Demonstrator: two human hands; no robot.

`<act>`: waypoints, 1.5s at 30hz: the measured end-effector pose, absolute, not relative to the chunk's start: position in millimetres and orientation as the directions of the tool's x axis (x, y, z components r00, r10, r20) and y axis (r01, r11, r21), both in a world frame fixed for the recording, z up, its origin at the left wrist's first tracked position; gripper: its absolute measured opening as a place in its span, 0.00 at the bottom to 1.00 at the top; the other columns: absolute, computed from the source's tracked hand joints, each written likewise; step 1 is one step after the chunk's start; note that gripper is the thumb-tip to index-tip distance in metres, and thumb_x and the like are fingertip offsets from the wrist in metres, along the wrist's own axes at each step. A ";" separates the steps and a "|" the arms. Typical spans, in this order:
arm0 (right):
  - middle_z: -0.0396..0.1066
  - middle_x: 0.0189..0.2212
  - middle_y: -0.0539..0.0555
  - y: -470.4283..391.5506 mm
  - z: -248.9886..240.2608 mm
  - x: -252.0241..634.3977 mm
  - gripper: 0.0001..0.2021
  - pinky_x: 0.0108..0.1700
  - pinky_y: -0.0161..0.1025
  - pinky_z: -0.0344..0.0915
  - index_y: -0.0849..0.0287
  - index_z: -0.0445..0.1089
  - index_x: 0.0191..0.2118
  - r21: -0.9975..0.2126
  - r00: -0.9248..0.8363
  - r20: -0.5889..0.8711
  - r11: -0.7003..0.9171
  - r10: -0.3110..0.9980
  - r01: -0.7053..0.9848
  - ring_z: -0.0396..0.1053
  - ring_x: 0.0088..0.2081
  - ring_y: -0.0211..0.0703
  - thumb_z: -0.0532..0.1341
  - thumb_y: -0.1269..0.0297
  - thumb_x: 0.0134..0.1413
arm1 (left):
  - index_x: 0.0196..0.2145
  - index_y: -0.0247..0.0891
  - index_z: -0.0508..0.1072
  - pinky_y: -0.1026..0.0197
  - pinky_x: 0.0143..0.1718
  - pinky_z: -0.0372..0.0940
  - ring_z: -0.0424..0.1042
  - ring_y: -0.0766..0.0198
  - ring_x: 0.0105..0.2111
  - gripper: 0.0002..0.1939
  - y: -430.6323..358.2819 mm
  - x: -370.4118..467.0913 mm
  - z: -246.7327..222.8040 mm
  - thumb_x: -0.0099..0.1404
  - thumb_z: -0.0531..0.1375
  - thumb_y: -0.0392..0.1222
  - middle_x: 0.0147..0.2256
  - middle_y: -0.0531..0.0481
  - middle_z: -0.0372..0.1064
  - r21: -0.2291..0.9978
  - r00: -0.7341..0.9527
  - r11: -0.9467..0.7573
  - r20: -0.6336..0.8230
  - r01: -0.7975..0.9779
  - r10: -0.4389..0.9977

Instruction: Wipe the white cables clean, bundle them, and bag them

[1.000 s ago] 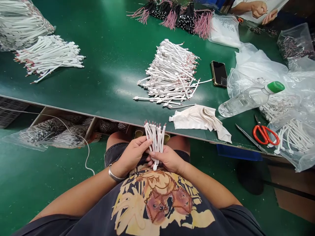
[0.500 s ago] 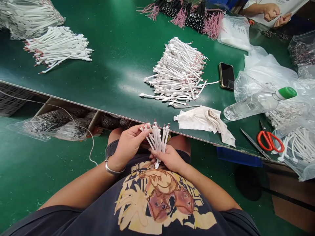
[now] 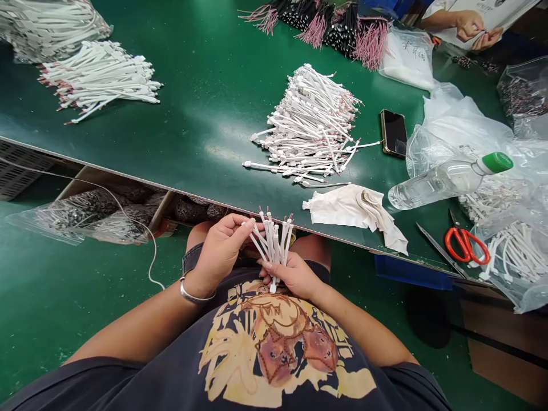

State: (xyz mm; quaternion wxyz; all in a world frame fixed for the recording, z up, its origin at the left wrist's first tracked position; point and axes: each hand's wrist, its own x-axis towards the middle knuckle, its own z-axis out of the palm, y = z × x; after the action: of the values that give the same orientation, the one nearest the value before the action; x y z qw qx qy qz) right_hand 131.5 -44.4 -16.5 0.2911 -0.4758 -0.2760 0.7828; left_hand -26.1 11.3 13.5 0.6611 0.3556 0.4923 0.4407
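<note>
In my lap, just below the table edge, my right hand [image 3: 291, 273] is closed around the lower ends of a fanned bunch of short white cables [image 3: 274, 242]. Small connectors and reddish wire tips stick up at the top of the bunch. My left hand [image 3: 225, 242] pinches the upper end of a cable at the bunch's left side between thumb and forefinger. On the green table in front lies a large pile of like white cables [image 3: 312, 120]. Another pile of white cables [image 3: 103, 80] lies at the far left.
A cloth [image 3: 351, 211], a phone [image 3: 394, 132], a clear bottle with a green cap [image 3: 440, 184], red-handled scissors [image 3: 466, 246] and tweezers [image 3: 439, 246] lie to the right. Bags of cables [image 3: 522, 251] crowd the right edge. Across the table a co-worker's hands [image 3: 475, 28] show.
My left fingers have shifted slightly left and down at the bunch's left side. My right hand keeps its grip in place. The co-worker's hands have moved slightly.
</note>
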 end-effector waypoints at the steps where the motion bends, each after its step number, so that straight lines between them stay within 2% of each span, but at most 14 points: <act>1: 0.70 0.25 0.50 -44.5 -17.3 131.7 0.21 0.27 0.33 0.65 0.63 0.71 0.35 -0.708 -0.382 -0.581 -0.678 0.718 -0.197 0.67 0.24 0.34 0.67 0.50 0.41 | 0.31 0.35 0.68 0.61 0.38 0.69 0.75 0.61 0.33 0.12 11.6 -26.5 13.9 0.58 0.63 0.47 0.33 0.47 0.76 0.902 0.126 0.359 -0.338 -0.241 0.933; 9: 0.70 0.25 0.50 -43.9 -18.8 133.5 0.20 0.28 0.33 0.64 0.63 0.72 0.35 -0.692 -0.416 -0.573 -0.689 0.706 -0.217 0.66 0.24 0.33 0.67 0.51 0.42 | 0.31 0.35 0.69 0.62 0.38 0.69 0.75 0.61 0.36 0.09 11.3 -22.8 12.8 0.57 0.64 0.42 0.35 0.47 0.76 0.884 0.065 0.315 -0.312 -0.346 0.948; 14: 0.71 0.25 0.50 -43.6 -20.2 133.8 0.19 0.28 0.32 0.63 0.64 0.72 0.35 -0.685 -0.426 -0.572 -0.694 0.701 -0.221 0.66 0.24 0.32 0.67 0.52 0.43 | 0.31 0.35 0.69 0.61 0.36 0.70 0.76 0.62 0.32 0.10 13.0 -17.6 14.1 0.61 0.60 0.46 0.30 0.49 0.75 0.822 0.081 0.392 -0.396 -0.413 0.915; 17: 0.71 0.25 0.50 -43.3 -20.8 134.0 0.18 0.27 0.32 0.62 0.63 0.72 0.35 -0.673 -0.430 -0.574 -0.701 0.697 -0.236 0.67 0.24 0.32 0.67 0.53 0.43 | 0.31 0.35 0.69 0.59 0.39 0.70 0.76 0.60 0.34 0.13 14.8 -19.7 12.2 0.62 0.58 0.49 0.31 0.47 0.76 0.798 0.091 0.416 -0.421 -0.436 0.903; 20: 0.71 0.24 0.50 -43.2 -20.3 134.0 0.18 0.27 0.32 0.62 0.63 0.72 0.35 -0.647 -0.431 -0.588 -0.718 0.684 -0.258 0.67 0.23 0.32 0.67 0.53 0.43 | 0.35 0.35 0.71 0.58 0.41 0.69 0.75 0.59 0.36 0.19 12.9 -22.2 7.0 0.63 0.54 0.55 0.34 0.45 0.75 0.751 0.162 0.484 -0.465 -0.448 0.871; 23: 0.71 0.24 0.49 -43.2 -19.7 133.8 0.18 0.26 0.32 0.62 0.63 0.72 0.34 -0.616 -0.431 -0.600 -0.733 0.674 -0.288 0.67 0.22 0.32 0.68 0.54 0.42 | 0.38 0.34 0.71 0.61 0.36 0.69 0.75 0.62 0.32 0.21 6.3 -21.2 1.7 0.62 0.56 0.57 0.33 0.45 0.75 0.721 0.322 0.585 -0.492 -0.370 0.809; 26: 0.71 0.24 0.49 -43.3 -20.0 133.6 0.18 0.26 0.33 0.63 0.63 0.72 0.34 -0.599 -0.428 -0.607 -0.739 0.670 -0.307 0.67 0.22 0.33 0.69 0.54 0.40 | 0.40 0.35 0.71 0.66 0.23 0.65 0.70 0.67 0.21 0.17 0.3 -17.0 0.6 0.61 0.59 0.51 0.27 0.49 0.73 0.747 0.482 0.619 -0.461 -0.244 0.745; 29: 0.71 0.24 0.49 -43.7 -20.5 133.9 0.19 0.25 0.33 0.63 0.63 0.71 0.34 -0.599 -0.429 -0.607 -0.739 0.670 -0.308 0.68 0.23 0.34 0.69 0.53 0.39 | 0.38 0.35 0.70 0.68 0.16 0.60 0.64 0.70 0.15 0.14 -1.0 -12.5 3.2 0.62 0.58 0.50 0.22 0.53 0.69 0.797 0.522 0.583 -0.434 -0.157 0.734; 34: 0.71 0.25 0.50 -44.4 -20.3 134.7 0.20 0.26 0.34 0.64 0.63 0.71 0.33 -0.598 -0.429 -0.610 -0.742 0.667 -0.304 0.68 0.24 0.35 0.69 0.52 0.39 | 0.32 0.35 0.68 0.68 0.14 0.59 0.62 0.70 0.13 0.16 2.3 -7.8 7.6 0.64 0.55 0.52 0.20 0.53 0.67 0.834 0.536 0.542 -0.413 -0.102 0.736; 39: 0.71 0.25 0.50 -42.6 -20.3 134.5 0.21 0.26 0.34 0.64 0.63 0.71 0.34 -0.614 -0.433 -0.593 -0.729 0.679 -0.303 0.69 0.24 0.36 0.69 0.50 0.39 | 0.37 0.34 0.71 0.68 0.14 0.58 0.63 0.70 0.13 0.19 6.3 -7.6 6.6 0.63 0.55 0.55 0.18 0.54 0.65 0.772 0.623 0.632 -0.461 -0.071 0.632; 42: 0.70 0.25 0.51 -42.6 -21.3 133.9 0.20 0.28 0.35 0.65 0.63 0.71 0.30 -0.656 -0.441 -0.571 -0.708 0.692 -0.260 0.68 0.24 0.35 0.67 0.48 0.41 | 0.47 0.35 0.71 0.68 0.15 0.58 0.65 0.70 0.14 0.23 7.8 -7.5 2.1 0.60 0.59 0.54 0.24 0.50 0.71 0.744 0.667 0.669 -0.502 0.007 0.550; 45: 0.70 0.25 0.51 -44.5 -20.9 134.3 0.20 0.32 0.38 0.66 0.64 0.70 0.28 -0.715 -0.485 -0.539 -0.678 0.689 -0.169 0.69 0.26 0.36 0.65 0.47 0.44 | 0.50 0.38 0.70 0.65 0.23 0.66 0.72 0.66 0.24 0.24 9.2 -7.5 0.6 0.59 0.61 0.52 0.40 0.43 0.74 0.799 0.648 0.598 -0.491 0.067 0.583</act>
State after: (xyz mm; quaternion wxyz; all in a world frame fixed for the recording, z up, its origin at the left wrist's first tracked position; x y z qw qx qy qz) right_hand 134.3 -44.5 -20.9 0.2654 -0.4325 -0.3005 0.8076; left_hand -7.5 9.2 0.6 0.8055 0.4186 0.3878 0.1601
